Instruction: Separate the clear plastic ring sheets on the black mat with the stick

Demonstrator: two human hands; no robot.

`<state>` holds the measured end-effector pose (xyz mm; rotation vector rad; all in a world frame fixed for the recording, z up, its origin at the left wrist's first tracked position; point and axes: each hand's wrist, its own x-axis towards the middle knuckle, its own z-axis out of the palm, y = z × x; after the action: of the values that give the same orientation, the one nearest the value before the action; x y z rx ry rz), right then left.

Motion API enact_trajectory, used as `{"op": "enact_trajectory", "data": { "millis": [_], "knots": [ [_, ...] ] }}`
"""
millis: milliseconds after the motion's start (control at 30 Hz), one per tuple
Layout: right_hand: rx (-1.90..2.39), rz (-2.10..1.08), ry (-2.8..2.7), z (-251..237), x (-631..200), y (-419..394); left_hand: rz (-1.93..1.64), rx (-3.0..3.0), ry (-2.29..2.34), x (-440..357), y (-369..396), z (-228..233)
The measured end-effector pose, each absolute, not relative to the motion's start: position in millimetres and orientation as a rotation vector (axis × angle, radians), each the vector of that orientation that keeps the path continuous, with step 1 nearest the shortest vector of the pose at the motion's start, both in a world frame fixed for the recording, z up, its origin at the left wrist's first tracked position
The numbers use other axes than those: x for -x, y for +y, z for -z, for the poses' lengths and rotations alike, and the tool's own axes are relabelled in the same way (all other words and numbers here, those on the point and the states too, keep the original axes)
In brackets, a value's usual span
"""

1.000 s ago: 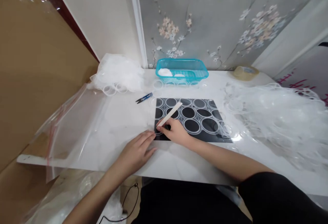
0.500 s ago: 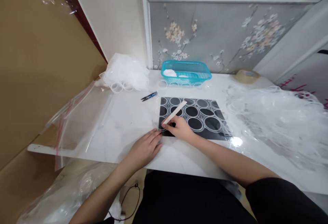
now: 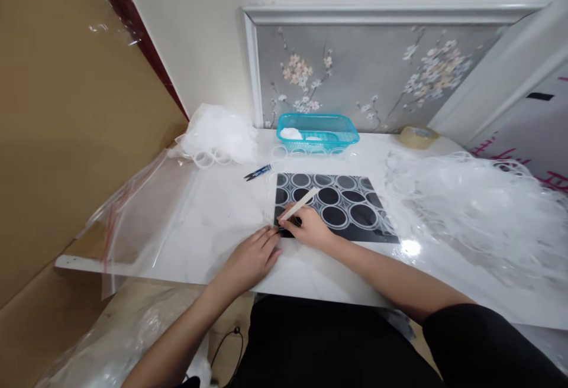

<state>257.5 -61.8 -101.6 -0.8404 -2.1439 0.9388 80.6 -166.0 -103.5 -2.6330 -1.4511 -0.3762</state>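
Observation:
A black sheet (image 3: 306,235) lies on the white table, topped by a clear layer with pale rings (image 3: 328,197) and dark round openings. My right hand (image 3: 308,226) is closed in a pinch around a flat off-white stick (image 3: 302,201), over the sheet's left part. The stick slants up and to the right, and its lower end is hidden by the fingers. Flat on the table, my left hand (image 3: 251,258) rests with fingers outstretched, its fingertips at the sheet's lower left corner.
Behind the sheet stands a turquoise plastic basket (image 3: 317,119) with white pieces inside. Small blue-and-black snips (image 3: 258,173) lie to its left. Clear bags (image 3: 151,199) and a white bundle (image 3: 217,133) occupy the left; a heap of clear ringed plastic (image 3: 474,210) and a tape roll (image 3: 417,137) the right.
The view has tilted up slightly, so the scene sits a little lower. Both hands keep nearly the same place on the sheet; the stick leans a little lower.

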Motion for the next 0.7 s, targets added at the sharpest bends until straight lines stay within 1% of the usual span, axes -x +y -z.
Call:
{"op": "enact_trajectory", "data": {
  "millis": [167, 267, 300, 367, 433, 467, 533, 633, 700],
  "knots": [
    [0.573, -0.465, -2.461, 107, -260, -76, 0.346, 2.653, -1.458, -81, -166, 102],
    [0.469, -0.205, -2.591, 104, -261, -67, 0.359, 2.670, -1.485, -81, -167, 101],
    [0.511, -0.146, -2.574, 100, -262, -58, 0.370, 2.672, -1.504, -81, -167, 101],
    [0.741, -0.054, -2.386, 87, -268, -34, 0.401, 2.679, -1.531, -80, -168, 100],
    [1.039, 0.008, -2.014, 72, -279, -13, 0.425, 2.693, -1.537, -79, -169, 99],
    [1.107, 0.001, -1.876, 67, -285, -8, 0.435, 2.698, -1.537, -79, -169, 99],
    [1.072, -0.085, -1.900, 64, -296, -11, 0.448, 2.681, -1.550, -80, -170, 99],
    [0.964, -0.408, -2.132, 79, -305, -42, 0.458, 2.623, -1.502, -86, -169, 99],
    [0.965, -0.665, -2.129, 92, -304, -63, 0.430, 2.637, -1.421, -94, -167, 97]
  ]
}}
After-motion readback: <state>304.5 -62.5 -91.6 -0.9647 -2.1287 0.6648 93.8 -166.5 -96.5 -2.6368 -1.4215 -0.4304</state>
